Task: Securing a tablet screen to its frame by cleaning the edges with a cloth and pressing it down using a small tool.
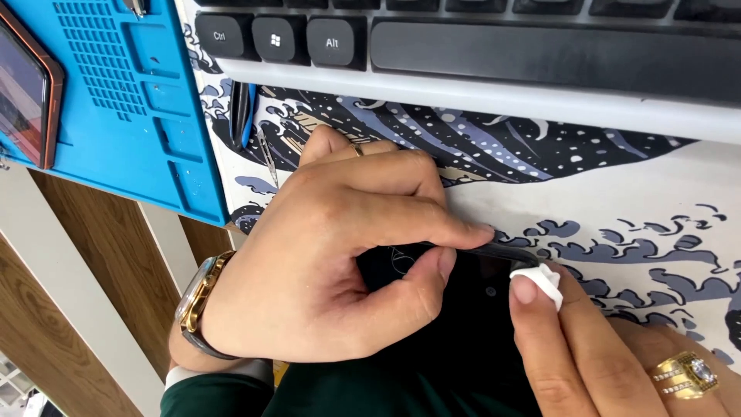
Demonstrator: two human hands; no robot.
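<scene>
Up close, dark glossy phone [471,297], left hand [324,262] grip clamping it, right hand [602,347] pinching white wipe [538,278]

- Open stretch of wave-patterned desk mat [617,193] to the right, between keyboard and hands; room to pass there.
- Blocked along the top by a black keyboard [478,46] with a pale front edge, spanning nearly the full width.
- Blocked upper left by a blue work mat [147,100] with moulded compartments; an orange-edged phone [27,93] lying at its left edge.
- Narrow gap between blue mat and left hand [324,262], partly taken by tweezers [268,158] and a dark tool [241,112] lying on the desk mat.
- Centre filled by left hand, right hand [610,347], dark device [463,286] and white wipe [538,278], all touching.
- Lower left: wooden counter [69,309] past the mat edges, uncluttered.
</scene>
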